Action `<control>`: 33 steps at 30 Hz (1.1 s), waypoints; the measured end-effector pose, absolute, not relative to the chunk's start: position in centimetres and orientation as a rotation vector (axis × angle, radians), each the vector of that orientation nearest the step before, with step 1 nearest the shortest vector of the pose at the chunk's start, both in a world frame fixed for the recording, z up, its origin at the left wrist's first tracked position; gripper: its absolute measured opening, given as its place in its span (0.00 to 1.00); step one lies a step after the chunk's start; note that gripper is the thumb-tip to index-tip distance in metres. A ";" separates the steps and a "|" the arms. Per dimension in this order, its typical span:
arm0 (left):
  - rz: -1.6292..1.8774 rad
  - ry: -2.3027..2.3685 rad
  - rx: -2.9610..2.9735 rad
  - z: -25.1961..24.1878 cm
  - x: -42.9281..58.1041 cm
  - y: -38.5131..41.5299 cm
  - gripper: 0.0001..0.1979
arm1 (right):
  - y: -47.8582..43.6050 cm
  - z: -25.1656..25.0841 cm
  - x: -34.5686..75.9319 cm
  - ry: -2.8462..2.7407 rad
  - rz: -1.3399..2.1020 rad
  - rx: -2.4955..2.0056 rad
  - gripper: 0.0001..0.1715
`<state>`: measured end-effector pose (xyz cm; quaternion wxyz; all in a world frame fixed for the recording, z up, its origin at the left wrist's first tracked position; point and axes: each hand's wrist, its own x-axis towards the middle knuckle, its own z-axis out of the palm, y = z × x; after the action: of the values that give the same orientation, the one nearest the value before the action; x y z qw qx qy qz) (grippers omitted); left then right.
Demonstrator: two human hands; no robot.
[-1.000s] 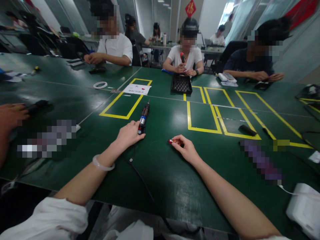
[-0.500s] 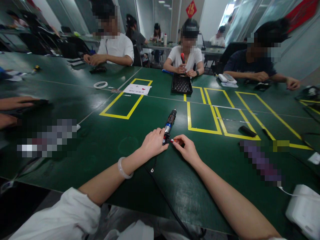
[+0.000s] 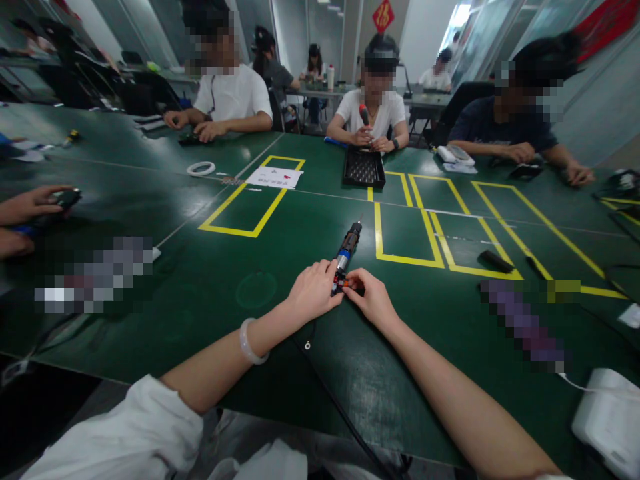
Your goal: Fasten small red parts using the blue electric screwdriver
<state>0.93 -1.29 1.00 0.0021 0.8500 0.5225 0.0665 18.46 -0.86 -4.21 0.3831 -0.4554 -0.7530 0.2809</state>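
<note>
On the green table lies an electric screwdriver [image 3: 346,251] with its inner parts bare: a black nose with a thin bit, a silver-and-blue motor section and wiring at the rear. My left hand [image 3: 316,288] rests over its rear half, the fingers closed around it. My right hand [image 3: 371,296] pinches a small orange-and-red part [image 3: 344,283] against the rear end; its exact kind is too small to tell. A black cable [image 3: 330,393] with a ring terminal [image 3: 307,345] runs from under my left hand toward the table's front edge.
Yellow tape rectangles [image 3: 410,260] mark the table. A black tray [image 3: 364,167] stands before a person opposite. To the right lie a black piece [image 3: 495,261] and a white adapter [image 3: 607,420]. A white ring [image 3: 201,169] and a paper sheet [image 3: 275,177] lie left of centre.
The screwdriver and both hands have shifted slightly right. My right hand's small part is now closer in against the screwdriver's rear. At far left, a person's hand has lifted a dark object.
</note>
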 end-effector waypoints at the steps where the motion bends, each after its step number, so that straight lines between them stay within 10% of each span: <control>1: 0.217 1.641 2.667 0.9 0.9 -1.3 0.29 | -0.9 -4.2 18.5 -1.940 0.698 -1.163 0.06; 33: 0.028 2.024 2.472 1.1 -11.1 0.3 0.35 | -1.2 -3.3 19.0 -1.925 0.747 -1.074 0.06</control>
<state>-11.11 0.31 1.12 -0.0269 0.7735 0.6332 0.0088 18.98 -1.24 -3.30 0.3959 -0.4237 -0.7595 0.2949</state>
